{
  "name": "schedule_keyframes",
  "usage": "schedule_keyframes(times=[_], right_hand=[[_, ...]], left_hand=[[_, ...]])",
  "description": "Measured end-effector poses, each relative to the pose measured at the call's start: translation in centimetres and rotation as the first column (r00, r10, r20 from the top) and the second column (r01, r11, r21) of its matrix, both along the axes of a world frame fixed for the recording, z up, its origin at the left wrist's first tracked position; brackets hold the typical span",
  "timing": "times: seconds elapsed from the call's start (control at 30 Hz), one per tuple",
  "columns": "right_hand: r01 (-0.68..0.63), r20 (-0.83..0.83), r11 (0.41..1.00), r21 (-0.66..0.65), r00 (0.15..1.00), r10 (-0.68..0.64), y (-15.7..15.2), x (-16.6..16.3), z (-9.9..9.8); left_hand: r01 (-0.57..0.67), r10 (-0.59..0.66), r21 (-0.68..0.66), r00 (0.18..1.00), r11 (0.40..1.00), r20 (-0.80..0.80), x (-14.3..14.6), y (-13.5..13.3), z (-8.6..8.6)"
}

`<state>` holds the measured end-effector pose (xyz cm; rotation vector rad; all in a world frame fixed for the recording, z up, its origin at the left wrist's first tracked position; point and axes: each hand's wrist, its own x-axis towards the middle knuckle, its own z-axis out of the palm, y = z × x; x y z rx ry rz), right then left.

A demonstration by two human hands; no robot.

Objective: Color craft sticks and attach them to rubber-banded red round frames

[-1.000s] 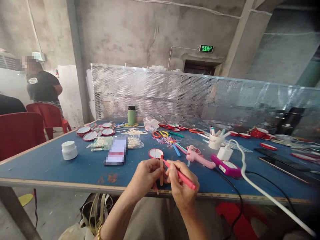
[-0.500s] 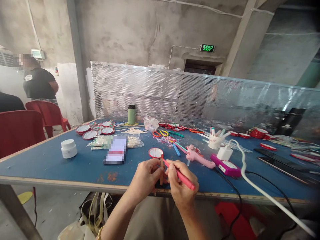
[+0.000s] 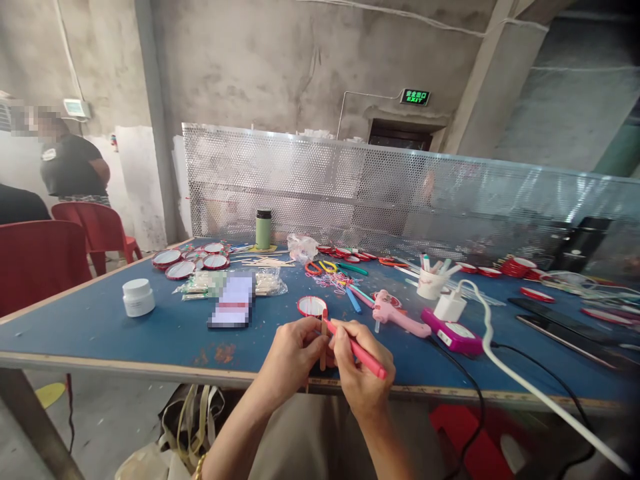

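My left hand point(image 3: 293, 357) pinches a thin wooden stick point(image 3: 323, 343) held upright over the near edge of the blue table point(image 3: 100, 327). My right hand point(image 3: 361, 377) grips a red marker pen point(image 3: 363, 352), its tip touching the stick near the top. Both hands are closed and close together. A small round red-rimmed mirror point(image 3: 312, 306) lies on the table just beyond the stick. A pink glue gun point(image 3: 397, 316) rests to the right of it.
A white jar point(image 3: 139, 297), a green flask point(image 3: 263, 229), several red-rimmed mirrors point(image 3: 181, 261), coloured pens, a white cup of pens point(image 3: 431, 282), a pink power strip with white charger and cable point(image 3: 453, 330) lie around. A person point(image 3: 73, 170) stands far left by red chairs point(image 3: 40, 257).
The hands and stick have barely shifted, a little to the left. The person at far left has moved further left.
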<state>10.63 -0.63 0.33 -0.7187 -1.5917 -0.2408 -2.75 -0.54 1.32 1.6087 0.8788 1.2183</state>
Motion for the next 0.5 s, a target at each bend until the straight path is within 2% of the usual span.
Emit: schedule_keyframes(times=[0.5], right_hand=[[-0.006,-0.004,1.000,-0.013,1.000,0.006,-0.04,-0.07,0.21]], left_hand=[[-0.013,0.013,-0.002,1.000,1.000,-0.008,0.02,-0.11,0.01]])
